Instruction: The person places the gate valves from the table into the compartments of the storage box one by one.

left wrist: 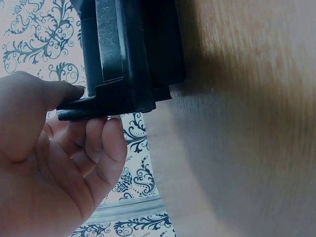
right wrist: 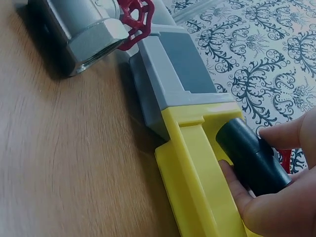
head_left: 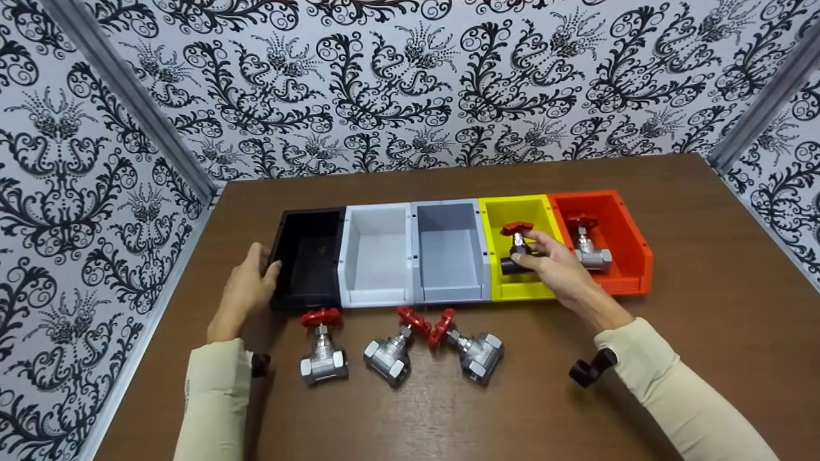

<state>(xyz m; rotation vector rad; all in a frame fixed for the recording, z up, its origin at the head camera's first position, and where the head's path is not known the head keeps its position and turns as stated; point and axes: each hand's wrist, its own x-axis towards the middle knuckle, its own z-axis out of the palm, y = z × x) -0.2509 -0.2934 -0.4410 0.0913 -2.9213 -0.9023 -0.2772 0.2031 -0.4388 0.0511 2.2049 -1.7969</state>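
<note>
My left hand (head_left: 246, 288) grips the left wall of the black bin (head_left: 306, 299), thumb over the rim and fingers outside, as the left wrist view shows. Over the yellow bin (head_left: 522, 292), my right hand (head_left: 564, 272) holds a black valve (right wrist: 252, 155) with a red handwheel (head_left: 516, 228) on top. Its dark pipe body lies between thumb and fingers, just inside the bin's front lip. A silver valve (head_left: 594, 258) with a red wheel sits in the orange-red bin (head_left: 631, 286) to the right.
Between the black and yellow bins stand a white bin (head_left: 377, 297) and a grey bin (head_left: 452, 294). In front of the row, three silver valves with red handwheels lie on the brown table (head_left: 410, 429): left (head_left: 323, 365), middle (head_left: 387, 357) and right (head_left: 480, 355). Patterned walls (head_left: 410, 83) enclose the table.
</note>
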